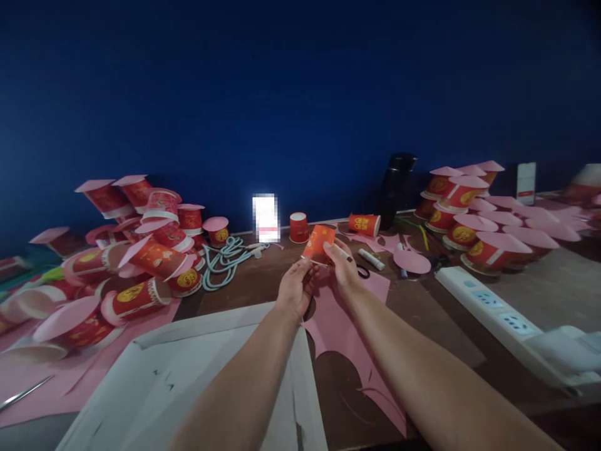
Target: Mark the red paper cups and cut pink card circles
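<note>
A red paper cup with gold printing (321, 242) is held above the table between both my hands, its white rim turned down towards me. My left hand (297, 287) has its fingers closed at the rim. Around the cup's right side, my right hand (344, 266) is closed, with a white pen-like stick with a dark end (345, 254) lying across it. Below my hands is a cut sheet of pink paper (342, 326). Black scissor handles (363, 271) show just right of my right hand. Behind the held cup stands another red cup (298, 228).
Pink-topped red cups pile up at left (162, 257) and right (462, 194). A glue stick (371, 259), a lying red cup (364, 224), a pink disc (412, 262) and a black bottle (397, 188) are nearby. A power strip (488, 304), coiled cable (225, 263) and white board (188, 369) surround my arms.
</note>
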